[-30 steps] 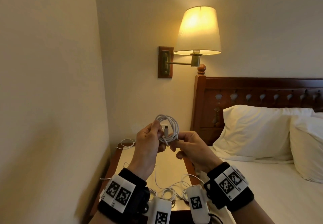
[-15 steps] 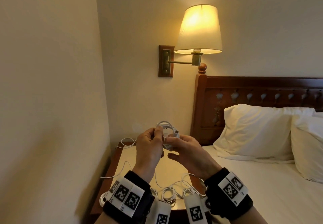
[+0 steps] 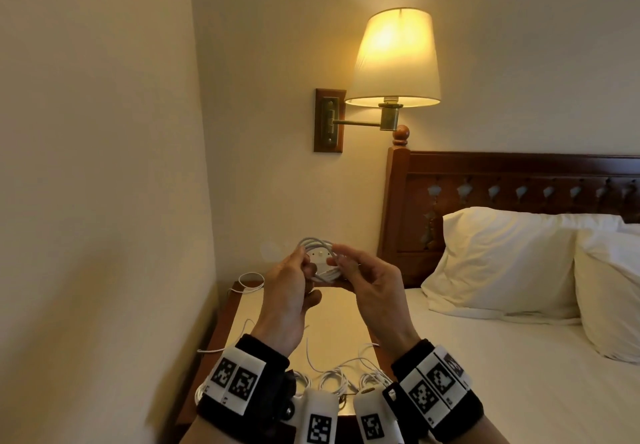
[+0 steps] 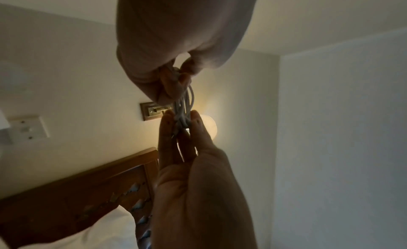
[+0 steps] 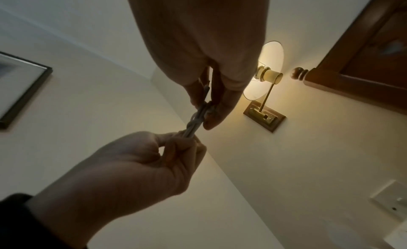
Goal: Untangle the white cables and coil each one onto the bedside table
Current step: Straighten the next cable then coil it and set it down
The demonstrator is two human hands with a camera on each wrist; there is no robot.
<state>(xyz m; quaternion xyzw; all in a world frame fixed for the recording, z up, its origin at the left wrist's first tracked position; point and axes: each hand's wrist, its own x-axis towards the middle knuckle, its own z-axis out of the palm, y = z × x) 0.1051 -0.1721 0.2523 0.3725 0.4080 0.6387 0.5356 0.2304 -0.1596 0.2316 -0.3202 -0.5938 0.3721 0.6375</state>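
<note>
Above the bench [image 3: 341, 315], both hands hold one coiled white cable [image 3: 317, 259] in the air. The left hand [image 3: 289, 291] has its grip closed on the coil's left side, thumb and fingers pinching the strands; the right hand [image 3: 369, 282] pinches the right side the same way (its other fingers are spread loosely). More loose white cables [image 3: 341, 372] lie tangled on the bench's near edge, below the wrists.

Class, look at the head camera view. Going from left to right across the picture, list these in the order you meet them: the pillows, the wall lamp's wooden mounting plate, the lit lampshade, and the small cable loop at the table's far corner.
cable loop → wooden mounting plate → lampshade → pillows
</note>
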